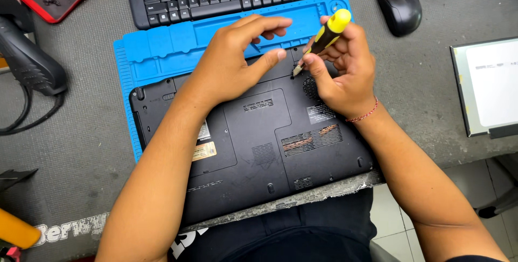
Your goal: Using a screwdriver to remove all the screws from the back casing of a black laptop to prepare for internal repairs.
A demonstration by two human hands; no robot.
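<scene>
- Grey desk (431,73) carries a blue mat (162,43) under an upturned laptop (253,138).
- Left hand (232,62) rests spread on it.
- Right hand (342,65) pinches a screwdriver (324,38), tip on the laptop.

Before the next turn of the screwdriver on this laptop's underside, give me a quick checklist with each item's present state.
1. Right hand grips the screwdriver: ok.
2. Tip sits at a point on the laptop base near its rear edge: ok; whether it is seated in a screw: cannot tell.
3. Left hand rests on the laptop, steadying it: ok.
4. Laptop lies bottom-up on the blue mat: ok.
5. Front edge overhangs the bench edge: not ok.
</scene>
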